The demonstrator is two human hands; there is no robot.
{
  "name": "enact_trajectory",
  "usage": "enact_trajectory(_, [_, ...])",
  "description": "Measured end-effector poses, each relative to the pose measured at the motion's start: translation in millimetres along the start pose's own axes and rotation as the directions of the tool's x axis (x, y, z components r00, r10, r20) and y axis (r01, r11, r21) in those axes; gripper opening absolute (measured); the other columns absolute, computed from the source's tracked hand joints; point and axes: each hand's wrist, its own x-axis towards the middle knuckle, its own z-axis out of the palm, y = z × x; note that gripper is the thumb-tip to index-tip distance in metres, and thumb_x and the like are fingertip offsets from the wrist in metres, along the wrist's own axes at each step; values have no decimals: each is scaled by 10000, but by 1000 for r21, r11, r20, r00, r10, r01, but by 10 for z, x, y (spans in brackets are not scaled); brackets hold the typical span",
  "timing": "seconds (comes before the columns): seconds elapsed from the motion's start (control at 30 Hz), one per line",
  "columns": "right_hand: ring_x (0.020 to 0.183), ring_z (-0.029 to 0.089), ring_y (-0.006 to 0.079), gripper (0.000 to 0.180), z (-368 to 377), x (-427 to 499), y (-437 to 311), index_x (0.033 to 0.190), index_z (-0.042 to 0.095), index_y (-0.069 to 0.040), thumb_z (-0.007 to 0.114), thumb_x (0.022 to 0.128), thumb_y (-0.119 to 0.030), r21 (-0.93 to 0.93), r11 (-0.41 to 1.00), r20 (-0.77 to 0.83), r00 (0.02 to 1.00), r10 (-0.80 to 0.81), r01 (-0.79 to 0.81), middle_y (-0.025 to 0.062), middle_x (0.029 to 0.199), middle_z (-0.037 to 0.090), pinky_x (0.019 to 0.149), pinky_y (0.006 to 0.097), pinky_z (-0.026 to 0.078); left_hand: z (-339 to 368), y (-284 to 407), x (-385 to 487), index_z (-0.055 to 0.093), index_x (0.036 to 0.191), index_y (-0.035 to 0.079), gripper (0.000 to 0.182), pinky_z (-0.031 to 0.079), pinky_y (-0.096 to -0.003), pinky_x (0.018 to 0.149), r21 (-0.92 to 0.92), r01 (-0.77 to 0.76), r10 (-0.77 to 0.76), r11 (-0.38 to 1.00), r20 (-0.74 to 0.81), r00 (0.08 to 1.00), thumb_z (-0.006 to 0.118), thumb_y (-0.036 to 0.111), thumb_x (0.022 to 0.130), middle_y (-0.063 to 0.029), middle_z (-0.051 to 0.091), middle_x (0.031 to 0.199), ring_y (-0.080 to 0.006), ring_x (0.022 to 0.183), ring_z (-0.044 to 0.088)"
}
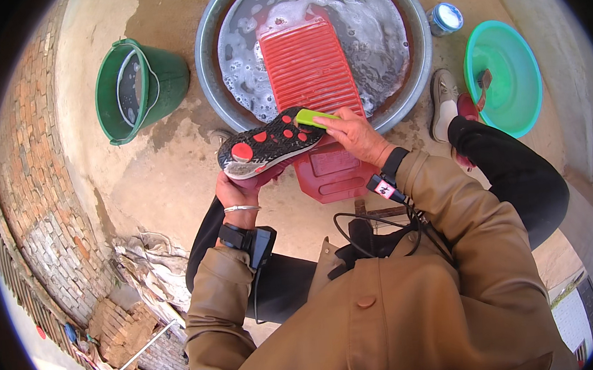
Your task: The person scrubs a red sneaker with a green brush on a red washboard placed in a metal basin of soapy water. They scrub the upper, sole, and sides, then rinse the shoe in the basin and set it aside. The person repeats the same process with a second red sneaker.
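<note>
A shoe (pixel 268 143) is held sole up over the near rim of the wash basin, its black tread dotted with red patches. My left hand (pixel 236 192) grips it from below at the heel end. In my right hand (pixel 357 134) is a brush with a lime-green back (pixel 314 118), laid against the toe end of the sole; its bristles are mostly hidden. Beneath the shoe, a red ribbed washboard (pixel 310 63) slants out of the basin toward me. Foamy grey water (pixel 373 30) fills the metal basin (pixel 207 62).
To the left stands a green bucket (pixel 173 85) holding dark water. On the right are a lidded jar (pixel 445 19) and a turquoise basin (pixel 510 77) with a wooden-handled brush (pixel 484 87) at its rim. A cable (pixel 352 214) hangs from my right wrist.
</note>
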Motion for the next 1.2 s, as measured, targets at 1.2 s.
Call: enact_trajectory(1.2, [653,474,82,283,-1689,-247,-1082,1147,596,-98,489,894,-164,-308,936,-173,958,-229,169,3,748,575,608,237,416,314,-711,-828,528,743,39,46,457,-434,647,258,-743,-71,-617,923,379,524,85,736,-162,562,724,-357,710,561])
